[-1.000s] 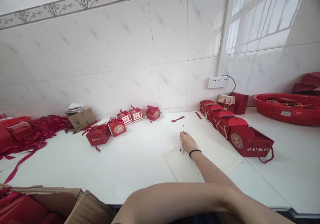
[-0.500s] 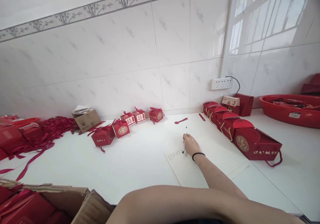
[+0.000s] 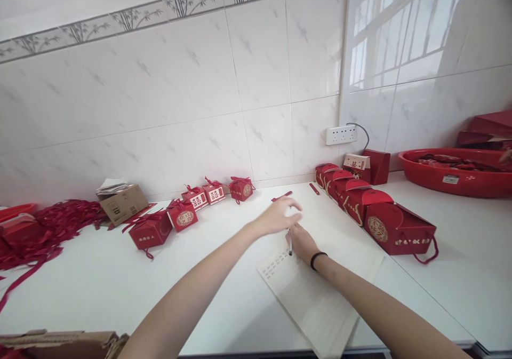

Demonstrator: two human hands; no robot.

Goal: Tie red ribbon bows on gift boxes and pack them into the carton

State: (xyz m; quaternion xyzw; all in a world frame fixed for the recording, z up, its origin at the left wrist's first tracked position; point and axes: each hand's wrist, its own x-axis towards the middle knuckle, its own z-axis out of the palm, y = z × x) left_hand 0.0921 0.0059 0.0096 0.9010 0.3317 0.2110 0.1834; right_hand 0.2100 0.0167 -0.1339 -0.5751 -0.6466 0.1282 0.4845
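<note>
My right hand (image 3: 303, 244), with a black band at the wrist, grips a slim pen (image 3: 290, 243). The pen's dark end points down at the upper left part of a sheet of paper (image 3: 320, 305) bearing short rows of handwritten marks. My left hand (image 3: 279, 216) hovers just above and to the left of my right hand, its fingers curved and apart near the pen's top, which is hidden. Beyond the hands lie a small red strip (image 3: 282, 196) and a second red strip (image 3: 314, 189).
Red gift boxes (image 3: 400, 230) line up on the right, before a red basin (image 3: 472, 182). Smaller red boxes (image 3: 183, 216) stand on the left, near a brown carton (image 3: 125, 204) and heaped red ribbons (image 3: 64, 225). A power strip (image 3: 341, 135) is on the wall.
My left arm, earlier lying across the bottom of the view, now reaches forward with its hand beside my right hand. The view has shifted slightly right. My right hand still holds the pen.
</note>
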